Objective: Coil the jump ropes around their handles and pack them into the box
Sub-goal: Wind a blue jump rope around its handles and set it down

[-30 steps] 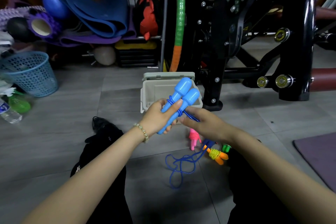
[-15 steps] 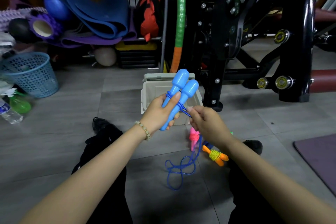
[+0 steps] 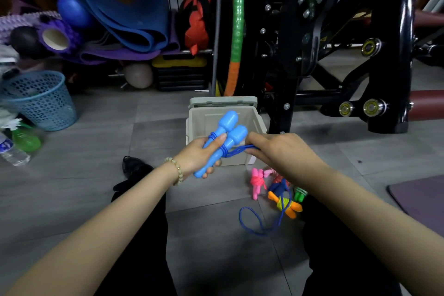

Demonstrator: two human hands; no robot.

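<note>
In the middle of the frame | two blue handles (image 3: 222, 138) are held tight in the left hand (image 3: 199, 155) | blue rope (image 3: 236, 150) is pinched by the right hand (image 3: 280, 151) | box (image 3: 225, 132) is just behind | risk: loops can slip off if the rope is let go slack.

Left hand (image 3: 197, 154) clasps blue handles (image 3: 224, 137); right hand (image 3: 276, 151) pinches blue rope (image 3: 240, 150) before box (image 3: 258, 120).

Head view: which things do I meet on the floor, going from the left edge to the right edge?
Water bottle → green spray bottle → blue mesh basket → beige box → orange jump rope handles → purple mat.
</note>
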